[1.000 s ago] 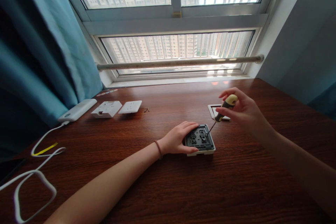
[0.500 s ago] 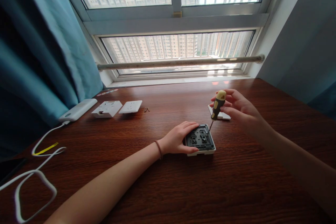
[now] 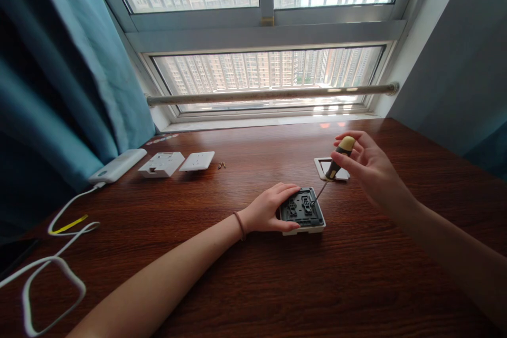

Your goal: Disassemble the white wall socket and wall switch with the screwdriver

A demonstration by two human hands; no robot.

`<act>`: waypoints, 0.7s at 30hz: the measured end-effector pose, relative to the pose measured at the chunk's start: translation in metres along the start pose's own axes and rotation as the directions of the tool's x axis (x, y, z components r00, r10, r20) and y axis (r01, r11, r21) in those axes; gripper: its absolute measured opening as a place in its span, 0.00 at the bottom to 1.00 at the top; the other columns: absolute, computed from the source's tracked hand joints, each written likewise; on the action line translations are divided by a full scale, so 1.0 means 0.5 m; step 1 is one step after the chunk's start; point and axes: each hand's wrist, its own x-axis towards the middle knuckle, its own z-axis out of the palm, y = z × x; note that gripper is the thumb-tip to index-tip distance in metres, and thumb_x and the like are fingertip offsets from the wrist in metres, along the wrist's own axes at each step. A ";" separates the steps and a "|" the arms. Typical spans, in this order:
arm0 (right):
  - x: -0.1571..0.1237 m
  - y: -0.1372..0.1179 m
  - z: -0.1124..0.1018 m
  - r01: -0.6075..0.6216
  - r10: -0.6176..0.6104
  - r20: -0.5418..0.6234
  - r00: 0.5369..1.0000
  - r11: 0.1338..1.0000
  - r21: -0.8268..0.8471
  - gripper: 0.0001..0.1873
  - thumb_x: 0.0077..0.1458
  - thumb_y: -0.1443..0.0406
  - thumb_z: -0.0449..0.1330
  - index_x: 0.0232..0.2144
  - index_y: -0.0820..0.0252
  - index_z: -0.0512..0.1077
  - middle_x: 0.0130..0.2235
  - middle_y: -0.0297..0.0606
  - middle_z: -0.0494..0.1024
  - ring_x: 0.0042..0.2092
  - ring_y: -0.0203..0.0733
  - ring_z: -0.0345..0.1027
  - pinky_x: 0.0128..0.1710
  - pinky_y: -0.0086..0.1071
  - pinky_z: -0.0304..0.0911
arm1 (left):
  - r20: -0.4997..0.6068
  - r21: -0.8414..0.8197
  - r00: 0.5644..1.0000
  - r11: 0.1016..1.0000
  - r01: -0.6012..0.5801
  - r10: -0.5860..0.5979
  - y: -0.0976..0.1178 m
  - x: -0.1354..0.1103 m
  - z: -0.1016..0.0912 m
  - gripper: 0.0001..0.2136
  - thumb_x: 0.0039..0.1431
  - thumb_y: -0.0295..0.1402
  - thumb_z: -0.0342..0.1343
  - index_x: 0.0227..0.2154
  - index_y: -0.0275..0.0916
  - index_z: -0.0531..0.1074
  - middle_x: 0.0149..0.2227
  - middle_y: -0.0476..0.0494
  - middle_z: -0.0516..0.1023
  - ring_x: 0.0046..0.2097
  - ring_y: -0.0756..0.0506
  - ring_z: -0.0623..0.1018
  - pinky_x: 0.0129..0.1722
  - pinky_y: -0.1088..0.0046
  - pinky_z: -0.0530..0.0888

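A wall switch module (image 3: 303,213) lies face down on the wooden table (image 3: 277,285), its dark grey back showing above a white rim. My left hand (image 3: 267,210) grips its left side, thumb along the front edge and fingers over the back edge. My right hand (image 3: 366,169) pinches the yellow-and-black handle of a screwdriver (image 3: 336,166). The shaft slants down to the left and its tip rests on the module's right part. Behind the screwdriver lies a white frame plate (image 3: 336,170), partly hidden by the handle.
At the back left lie a white power bank (image 3: 117,166), a white switch base (image 3: 161,163), a white cover plate (image 3: 197,161) and two small screws (image 3: 221,165). White cable (image 3: 53,269) loops at the left edge beside a yellow strip (image 3: 68,225). A blue curtain (image 3: 59,74) hangs left.
The screwdriver handle swung upright and left half a second ago, then tilted back to the right, with my fingers shifting on it. Its tip stayed on the module. My left hand has not moved.
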 end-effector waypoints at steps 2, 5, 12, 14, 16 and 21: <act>0.003 -0.001 -0.001 0.007 -0.007 -0.014 1.000 1.000 0.001 0.16 0.45 0.60 0.63 0.37 0.52 0.65 0.34 0.32 0.69 0.35 0.37 0.67 0.30 0.30 0.68 | 0.000 0.003 1.000 1.000 0.001 -0.001 0.000 0.000 0.000 0.36 0.45 0.45 0.59 0.56 0.38 0.56 0.53 0.34 0.64 0.54 0.38 0.65 0.54 0.57 0.63; 0.002 -0.010 -0.003 0.000 0.000 0.014 1.000 0.999 0.051 0.17 0.47 0.62 0.62 0.41 0.51 0.65 0.34 0.33 0.70 0.37 0.39 0.69 0.35 0.33 0.69 | 0.005 0.015 1.000 1.000 -0.001 0.001 0.000 0.000 0.000 0.36 0.45 0.45 0.59 0.56 0.37 0.56 0.53 0.33 0.64 0.54 0.38 0.65 0.54 0.58 0.63; -0.003 -0.018 0.000 -0.038 0.030 0.050 0.998 0.987 0.158 0.13 0.51 0.64 0.59 0.41 0.52 0.64 0.43 0.37 0.72 0.42 0.42 0.70 0.40 0.38 0.68 | 0.013 0.035 1.000 0.999 -0.008 0.007 -0.001 0.000 0.000 0.36 0.46 0.46 0.59 0.56 0.34 0.56 0.53 0.32 0.64 0.54 0.39 0.65 0.55 0.61 0.63; 0.000 -0.011 0.001 -0.009 0.009 0.003 1.000 0.996 0.091 0.17 0.46 0.63 0.63 0.40 0.52 0.65 0.39 0.35 0.72 0.39 0.40 0.70 0.37 0.34 0.69 | 0.012 0.034 1.000 0.999 -0.008 0.008 -0.001 -0.001 0.000 0.36 0.46 0.46 0.59 0.56 0.34 0.56 0.53 0.32 0.64 0.54 0.39 0.65 0.55 0.61 0.62; 0.003 -0.005 0.002 0.004 -0.003 -0.027 1.000 0.999 0.043 0.21 0.42 0.63 0.65 0.40 0.52 0.65 0.36 0.32 0.71 0.36 0.37 0.69 0.33 0.31 0.69 | 0.008 0.031 1.000 0.999 -0.008 0.007 -0.001 -0.001 0.001 0.36 0.46 0.46 0.59 0.56 0.35 0.56 0.53 0.32 0.63 0.54 0.39 0.64 0.55 0.60 0.62; 0.000 -0.004 0.006 -0.006 0.007 -0.025 1.000 0.999 0.044 0.29 0.41 0.64 0.67 0.46 0.54 0.61 0.36 0.34 0.73 0.32 0.37 0.71 0.30 0.31 0.69 | 0.005 0.028 1.000 1.000 -0.012 0.011 -0.002 -0.001 0.000 0.35 0.46 0.46 0.59 0.56 0.36 0.56 0.53 0.33 0.64 0.54 0.39 0.65 0.55 0.60 0.63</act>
